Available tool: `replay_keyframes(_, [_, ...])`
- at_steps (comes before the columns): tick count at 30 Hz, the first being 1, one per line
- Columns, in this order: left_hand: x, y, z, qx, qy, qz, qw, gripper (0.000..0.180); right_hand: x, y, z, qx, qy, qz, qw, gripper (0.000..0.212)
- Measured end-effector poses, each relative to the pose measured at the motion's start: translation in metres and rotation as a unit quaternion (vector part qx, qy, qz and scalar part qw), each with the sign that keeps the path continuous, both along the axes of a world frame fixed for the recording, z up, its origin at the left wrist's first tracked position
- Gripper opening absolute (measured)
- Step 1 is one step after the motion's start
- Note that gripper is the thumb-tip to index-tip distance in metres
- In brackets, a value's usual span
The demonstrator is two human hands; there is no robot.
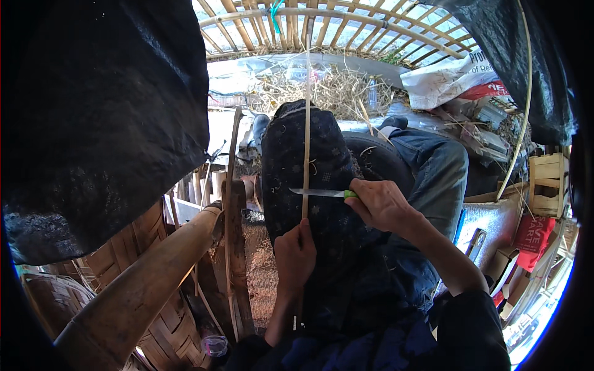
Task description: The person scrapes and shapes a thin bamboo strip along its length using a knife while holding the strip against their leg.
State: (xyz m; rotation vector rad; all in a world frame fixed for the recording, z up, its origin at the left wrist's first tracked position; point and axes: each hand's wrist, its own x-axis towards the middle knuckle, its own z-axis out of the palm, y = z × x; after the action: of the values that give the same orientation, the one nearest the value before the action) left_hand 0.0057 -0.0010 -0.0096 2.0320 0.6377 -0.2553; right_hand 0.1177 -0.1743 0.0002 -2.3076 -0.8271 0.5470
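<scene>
Slim, smooth, bamboo-like strip (307, 136) over dark patterned cloth (281, 161), long axis pointing straight away from body. Left grip (294, 255) pinches its lower part; right grip (385, 205) clasps green-handled knife (323, 193), metal blade crosswise.

Slatted bamboo fence (337, 15), dry straw (346, 91), red bag (533, 241)

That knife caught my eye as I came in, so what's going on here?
The person's left hand grips a long, thin, pale strip, and the right hand holds a green-handled knife. The blade crosses the strip just beyond the left hand, over a dark patterned cloth.
</scene>
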Motion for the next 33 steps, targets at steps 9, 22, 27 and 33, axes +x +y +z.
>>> replay_keyframes(9, [0.0, -0.006, 0.006, 0.029, 0.002, -0.037, 0.999, 0.038, 0.006, -0.02, -0.048, 0.018, -0.308, -0.14, 0.941, 0.024])
replay_keyframes(22, [-0.008, -0.01, -0.002, 0.142, -0.06, -0.122, 0.981, 0.032, 0.107, 0.006, -0.036, -0.074, -0.084, -0.11, 0.988, 0.019])
replay_keyframes(27, [-0.009, -0.013, 0.0, 0.168, -0.057, -0.136, 0.975, 0.032, 0.119, 0.005, -0.045, -0.11, 0.001, -0.042, 0.993, 0.036])
replay_keyframes(33, [-0.002, -0.018, 0.008, 0.193, -0.015, -0.156, 0.969, 0.032, 0.129, 0.001, -0.03, -0.294, 0.287, -0.015, 0.912, 0.056])
